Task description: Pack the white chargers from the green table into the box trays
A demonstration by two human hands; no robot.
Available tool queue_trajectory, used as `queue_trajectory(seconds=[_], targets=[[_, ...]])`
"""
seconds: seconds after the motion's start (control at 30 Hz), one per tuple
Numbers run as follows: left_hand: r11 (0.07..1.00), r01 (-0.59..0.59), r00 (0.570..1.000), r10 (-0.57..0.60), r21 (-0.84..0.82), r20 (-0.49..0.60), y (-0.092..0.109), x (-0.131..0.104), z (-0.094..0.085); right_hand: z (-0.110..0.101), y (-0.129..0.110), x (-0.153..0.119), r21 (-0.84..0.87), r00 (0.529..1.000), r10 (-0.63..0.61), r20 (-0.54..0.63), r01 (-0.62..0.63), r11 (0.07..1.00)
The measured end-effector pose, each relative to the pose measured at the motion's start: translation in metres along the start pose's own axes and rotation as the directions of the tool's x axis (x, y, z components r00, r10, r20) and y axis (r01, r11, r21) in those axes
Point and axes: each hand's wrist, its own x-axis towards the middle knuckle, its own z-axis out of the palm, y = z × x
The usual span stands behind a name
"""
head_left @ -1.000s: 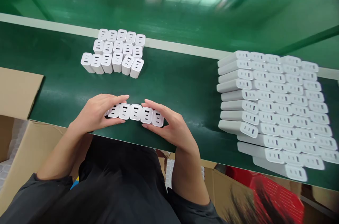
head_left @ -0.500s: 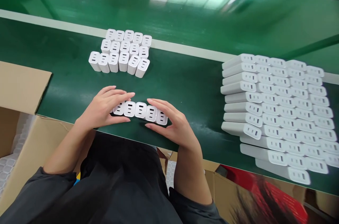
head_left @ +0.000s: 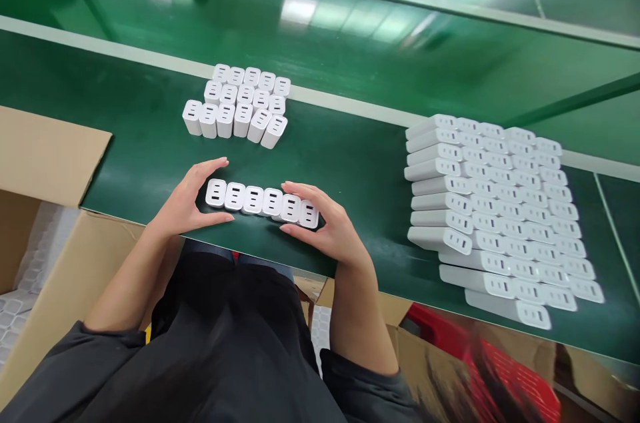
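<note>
A row of several white chargers (head_left: 253,199) stands on the green table, ports facing up, between my hands. My left hand (head_left: 186,204) is open at the row's left end, thumb in front and fingers behind, with a gap around the end charger. At the right end, my right hand (head_left: 330,223) curves around the last chargers, its thumb along the front and its fingers along the back edge. Behind the row, three lines of white chargers (head_left: 225,120) stand close together near the table's back strip.
A large block of white chargers (head_left: 500,210) lies stacked at the right, ports toward the front. A cardboard box (head_left: 50,153) with its flap over the table is at the left. Below the front edge are a red crate (head_left: 515,376) and more cardboard.
My left hand has opened wider and moved slightly left, uncovering the row's left end. The right hand still surrounds the right end. The camera view has shifted.
</note>
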Motion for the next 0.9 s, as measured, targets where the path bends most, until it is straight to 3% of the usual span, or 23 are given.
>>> queue_trajectory(seconds=[0.27,0.9], targets=[[1.0,-0.004,1.0,0.004,-0.009,0.012,0.0013,-0.0006,0.0012,0.0019,0.0055,0.0001,0.111,0.996,-0.025,-0.085,0.035,0.993],[0.998,0.048,0.998,-0.046,-0.033,0.035,0.0005,-0.0005,0.0007,0.0015,0.0027,-0.0002,0.015,0.998,-0.022,-0.056,0.023,1.0]])
